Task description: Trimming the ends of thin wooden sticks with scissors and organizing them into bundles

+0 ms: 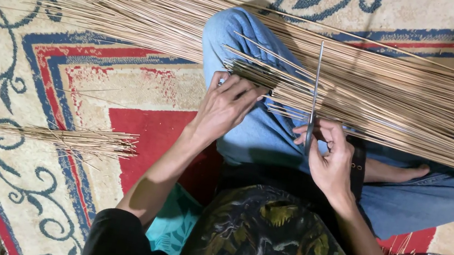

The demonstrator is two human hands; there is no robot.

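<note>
Hundreds of thin tan sticks (209, 18) lying in a wide loose sheaf across the carpet (134, 123) and over the bent knee in blue jeans (251, 132), stretching well beyond both hands on either side, still uncut by the look of it. Only one small bundle (79, 137) resting apart on the carpet, well off to the outer side of the left hand, likely the finished share so far. Left hand (224, 105) pressing down, fingers spread, on a gathered clutch of stick ends (260, 77) atop the knee. Right hand (327, 158) closing round a slim metal blade (314, 93), standing upright just beside the left hand, crossing the sticks. Most of the work apparently remaining.
</note>
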